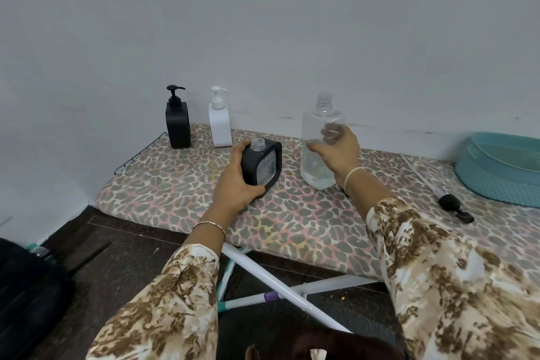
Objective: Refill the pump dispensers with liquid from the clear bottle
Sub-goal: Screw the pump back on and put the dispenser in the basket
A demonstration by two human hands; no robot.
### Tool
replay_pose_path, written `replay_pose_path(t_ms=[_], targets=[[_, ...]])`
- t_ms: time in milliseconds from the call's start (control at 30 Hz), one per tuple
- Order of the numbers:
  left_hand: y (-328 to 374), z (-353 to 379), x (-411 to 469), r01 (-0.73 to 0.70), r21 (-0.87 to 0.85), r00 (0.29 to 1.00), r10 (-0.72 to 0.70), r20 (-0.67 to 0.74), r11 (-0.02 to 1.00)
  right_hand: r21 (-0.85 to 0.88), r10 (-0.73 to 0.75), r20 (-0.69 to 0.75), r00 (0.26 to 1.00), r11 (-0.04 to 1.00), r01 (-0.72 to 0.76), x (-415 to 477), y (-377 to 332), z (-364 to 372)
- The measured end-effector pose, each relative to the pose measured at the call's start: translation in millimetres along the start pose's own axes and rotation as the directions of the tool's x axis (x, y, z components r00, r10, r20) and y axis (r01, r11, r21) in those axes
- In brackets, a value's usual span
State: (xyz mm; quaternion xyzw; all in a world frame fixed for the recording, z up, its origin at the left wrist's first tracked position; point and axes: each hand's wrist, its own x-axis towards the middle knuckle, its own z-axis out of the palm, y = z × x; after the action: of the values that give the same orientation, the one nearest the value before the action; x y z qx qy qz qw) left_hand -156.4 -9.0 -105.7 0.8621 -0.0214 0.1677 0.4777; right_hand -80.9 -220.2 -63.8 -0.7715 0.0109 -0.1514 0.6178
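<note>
My left hand [233, 184] grips a black-cased dispenser bottle [262, 165] with its pump removed and its clear threaded neck open; it leans slightly on the ironing board [181, 184]. My right hand [339, 152] wraps around the tall clear bottle [320, 140], which stands upright, uncapped, with a little liquid at the bottom. At the back stand a black pump dispenser [177, 121] and a white pump dispenser [219, 121], both with pumps on. A black pump head with its clear tube [454, 207] lies on the board to the right.
The board has a leopard-print cover and stands against a grey wall. A teal basket [502, 168] sits at its right end. White folding legs [280, 280] cross below the board's near edge. A dark bag [26, 286] lies on the floor, lower left.
</note>
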Motion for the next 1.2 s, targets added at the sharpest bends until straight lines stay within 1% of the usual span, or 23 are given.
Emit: replay_pose_path(t_ms=[167, 267, 333, 467, 600, 667, 767, 867, 1000, 1133, 1200], targets=[[-0.9, 0.7, -0.2, -0.005, 0.007, 1.0, 0.005, -0.013, 1.0, 0.023, -0.057, -0.036, 0.998, 0.998, 0.058, -0.3, 5.8, 4.0], [-1.4, 0.6, -0.8, -0.016, 0.015, 1.0, 0.017, -0.019, 1.0, 0.05, -0.048, -0.047, 0.998, 0.997, 0.051, 1.8, 10.1, 4.5], [-1.0, 1.6, -0.9, -0.02, 0.012, 0.999, 0.021, -0.025, 1.0, 0.036, -0.045, -0.034, 0.998, 0.998, 0.046, 4.5, 14.0, 3.1], [0.4, 2.5, -1.2, -0.029, -0.024, 0.999, 0.028, -0.042, 0.999, -0.092, -0.067, 0.011, 0.998, 0.993, 0.068, 7.1, 20.4, -2.3], [1.1, 3.1, -1.4, -0.023, -0.033, 0.999, 0.022, -0.041, 0.999, -0.226, -0.073, 0.109, 0.991, 0.969, 0.096, -1.5, 23.2, -17.4], [1.9, 3.5, -1.0, -0.019, -0.032, 0.999, 0.018, -0.037, 0.999, -0.325, -0.108, 0.143, 0.984, 0.934, 0.149, -12.5, 26.2, -29.2], [2.3, 5.3, -1.9, -0.01, -0.028, 0.999, 0.009, -0.048, 1.0, -0.51, -0.16, 0.123, 0.979, 0.837, 0.2, -33.5, 40.2, -49.2], [4.4, 7.6, -4.3, -0.006, -0.017, 0.996, 0.005, -0.086, 1.0, -0.602, -0.154, 0.079, 0.985, 0.78, 0.17, -48.3, 55.4, -67.8], [8.8, 9.2, -8.0, 0.001, -0.016, 0.993, -0.003, -0.116, 1.0, -0.687, -0.083, 0.045, 0.996, 0.721, 0.091, -60.2, 63.8, -80.4], [14.2, 12.1, -14.7, -0.006, -0.058, 0.995, 0.001, -0.097, 0.998, -0.717, -0.018, -0.002, 1.0, 0.697, 0.011, -63.1, 68.9, -78.7], [17.8, 16.1, -18.7, -0.013, -0.079, 0.998, 0.007, -0.067, 0.997, -0.724, -0.017, 0.007, 1.0, 0.69, 0.017, -65.6, 73.9, -77.3]])
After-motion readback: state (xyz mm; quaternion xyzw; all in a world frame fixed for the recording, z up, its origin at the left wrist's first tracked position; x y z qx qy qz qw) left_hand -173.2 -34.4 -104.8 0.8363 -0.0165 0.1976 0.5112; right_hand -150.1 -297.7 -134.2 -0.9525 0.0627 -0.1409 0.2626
